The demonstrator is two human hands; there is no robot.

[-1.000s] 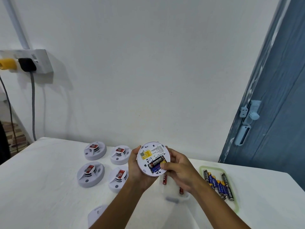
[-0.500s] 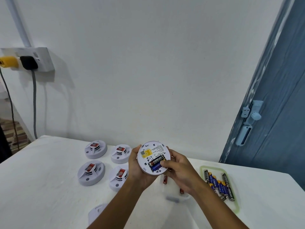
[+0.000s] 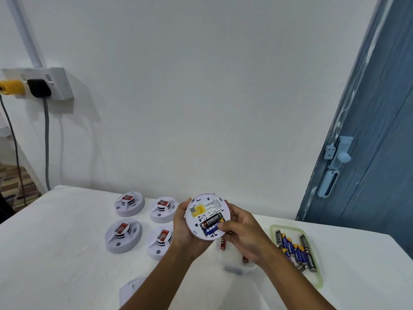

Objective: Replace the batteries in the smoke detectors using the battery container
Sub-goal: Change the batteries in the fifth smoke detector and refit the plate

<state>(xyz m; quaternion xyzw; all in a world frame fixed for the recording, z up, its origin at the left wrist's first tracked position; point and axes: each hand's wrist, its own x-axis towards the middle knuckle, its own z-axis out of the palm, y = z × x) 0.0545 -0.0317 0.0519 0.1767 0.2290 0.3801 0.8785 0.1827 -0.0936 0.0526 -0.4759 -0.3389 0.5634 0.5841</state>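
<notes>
My left hand (image 3: 186,229) grips a round white smoke detector (image 3: 204,212) from behind, its back side turned up toward me. Its open bay holds a black battery (image 3: 211,221) and a blue battery (image 3: 211,228) side by side. My right hand (image 3: 241,233) holds the detector's right edge, with the thumb tip pressing on the right end of the blue battery. To the right, a clear green-rimmed battery container (image 3: 273,229) lies on the table with several black and blue batteries (image 3: 295,251) inside.
Several white smoke detectors (image 3: 123,234) with red labels sit in two rows at the left on the white table (image 3: 55,253). Red batteries (image 3: 222,244) and a white cover lie under my hands. Another white part (image 3: 131,289) lies near the front edge. A blue door (image 3: 380,153) stands at the right.
My hands and the detector have stayed nearly in place. My right thumb has slid a little along the blue battery in the bay.
</notes>
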